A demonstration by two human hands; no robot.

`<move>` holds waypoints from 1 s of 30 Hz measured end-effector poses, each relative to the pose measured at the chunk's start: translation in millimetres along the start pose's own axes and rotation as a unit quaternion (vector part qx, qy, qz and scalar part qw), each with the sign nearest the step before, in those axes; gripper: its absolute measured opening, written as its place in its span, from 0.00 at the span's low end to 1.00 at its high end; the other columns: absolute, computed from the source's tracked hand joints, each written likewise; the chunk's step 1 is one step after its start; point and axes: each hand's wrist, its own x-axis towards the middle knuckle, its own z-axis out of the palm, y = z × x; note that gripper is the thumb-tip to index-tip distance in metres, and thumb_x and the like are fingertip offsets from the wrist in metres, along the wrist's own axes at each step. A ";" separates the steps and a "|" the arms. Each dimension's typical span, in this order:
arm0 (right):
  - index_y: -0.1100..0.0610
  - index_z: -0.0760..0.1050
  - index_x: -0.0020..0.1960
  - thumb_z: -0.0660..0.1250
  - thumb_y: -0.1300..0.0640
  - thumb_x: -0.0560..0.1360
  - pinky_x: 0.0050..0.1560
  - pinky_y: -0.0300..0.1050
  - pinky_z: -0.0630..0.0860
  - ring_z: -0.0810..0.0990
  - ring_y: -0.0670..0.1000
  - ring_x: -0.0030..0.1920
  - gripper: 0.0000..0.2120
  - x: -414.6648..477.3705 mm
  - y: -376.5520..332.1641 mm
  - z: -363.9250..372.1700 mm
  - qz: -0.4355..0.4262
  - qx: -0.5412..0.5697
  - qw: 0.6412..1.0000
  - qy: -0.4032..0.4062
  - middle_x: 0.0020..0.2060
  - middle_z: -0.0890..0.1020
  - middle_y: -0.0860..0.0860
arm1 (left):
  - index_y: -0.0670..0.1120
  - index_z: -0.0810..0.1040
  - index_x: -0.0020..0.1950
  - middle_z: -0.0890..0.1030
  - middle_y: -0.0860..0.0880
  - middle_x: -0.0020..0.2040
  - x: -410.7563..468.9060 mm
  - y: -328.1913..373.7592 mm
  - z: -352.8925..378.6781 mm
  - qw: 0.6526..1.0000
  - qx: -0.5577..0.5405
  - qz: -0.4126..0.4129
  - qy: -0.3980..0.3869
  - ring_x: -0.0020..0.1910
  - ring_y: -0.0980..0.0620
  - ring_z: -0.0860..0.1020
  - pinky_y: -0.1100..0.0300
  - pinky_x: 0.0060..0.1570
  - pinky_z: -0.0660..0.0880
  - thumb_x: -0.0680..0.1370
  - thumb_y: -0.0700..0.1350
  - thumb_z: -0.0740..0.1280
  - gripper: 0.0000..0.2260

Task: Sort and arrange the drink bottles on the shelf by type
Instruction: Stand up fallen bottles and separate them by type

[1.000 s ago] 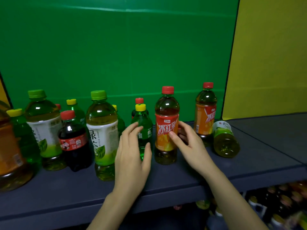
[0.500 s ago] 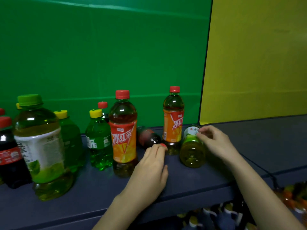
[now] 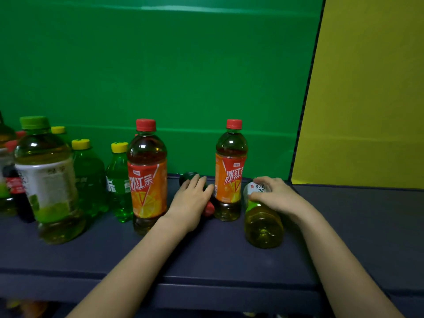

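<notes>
Bottles line the dark shelf (image 3: 206, 260) in front of a green backdrop (image 3: 160, 76), and from my seat they look mixed by kind. Two iced teas stand upright, each with amber liquid, a red cap and an orange label. The near tea (image 3: 146, 180) is left of centre and the far tea (image 3: 230, 175) is well apart to its right.

Between them a dark bottle (image 3: 189, 176) lies on its side. Its red cap points toward me, just beside the foot of the far tea, and most of the bottle is hidden. Just right of the far tea a green tea (image 3: 262, 223) lies on its side with its base toward me. It holds yellow-green liquid and has a white label at the far end.

Left of the near tea stand a soda (image 3: 118, 187) and a second soda (image 3: 89, 180), both green with yellow caps. Next comes a big green tea (image 3: 48, 180) with a green cap, blurred, and a cola (image 3: 16, 191) at the left edge.

My left hand (image 3: 190, 203) lies palm down on the dark bottle, fingers nearly straight and together, resting on it rather than wrapped round. I cannot see the thumb. My right hand (image 3: 273, 193) has its fingers curled over the label end of the green tea and grips it against the shelf.
</notes>
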 end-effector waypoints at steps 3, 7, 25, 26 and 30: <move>0.50 0.60 0.72 0.66 0.51 0.71 0.55 0.44 0.67 0.68 0.55 0.65 0.31 3.5 0.9 -5.7 -0.001 -0.012 1.000 -0.026 0.69 0.65 0.54 | 0.45 0.54 0.75 0.55 0.43 0.76 9.2 -4.4 1.2 1.000 0.010 0.023 0.007 0.76 0.45 0.50 0.52 0.74 0.47 0.75 0.38 0.64 0.31; 0.52 0.54 0.73 0.72 0.45 0.67 0.59 0.48 0.71 0.72 0.57 0.62 0.42 7.4 7.0 -8.7 0.049 -0.081 0.994 -0.055 0.65 0.70 0.55 | 0.44 0.58 0.73 0.61 0.44 0.74 11.5 -5.6 -2.6 0.999 0.014 0.047 0.018 0.74 0.46 0.55 0.56 0.72 0.49 0.76 0.38 0.63 0.27; 0.54 0.67 0.64 0.73 0.49 0.67 0.49 0.46 0.71 0.76 0.54 0.53 0.29 -25.7 18.8 -7.9 -0.014 0.113 0.987 0.110 0.51 0.76 0.50 | 0.41 0.64 0.63 0.70 0.43 0.60 1.8 -9.1 -16.4 0.930 -0.304 -0.120 0.168 0.60 0.45 0.70 0.57 0.58 0.66 0.74 0.48 0.69 0.23; 0.54 0.66 0.66 0.73 0.50 0.68 0.50 0.45 0.70 0.76 0.53 0.53 0.30 -28.7 19.6 -4.8 -0.041 0.148 0.979 0.136 0.51 0.76 0.49 | 0.41 0.64 0.62 0.71 0.42 0.60 2.7 -8.0 -17.0 0.919 -0.326 -0.134 0.177 0.59 0.45 0.71 0.57 0.57 0.67 0.74 0.49 0.69 0.23; 0.54 0.61 0.71 0.73 0.53 0.69 0.56 0.45 0.71 0.75 0.49 0.56 0.35 -34.5 22.9 8.7 -0.112 0.225 0.943 0.216 0.56 0.75 0.49 | 0.42 0.66 0.56 0.73 0.42 0.54 9.4 -6.9 -17.3 0.878 -0.390 -0.177 0.213 0.53 0.45 0.73 0.56 0.50 0.68 0.74 0.49 0.69 0.18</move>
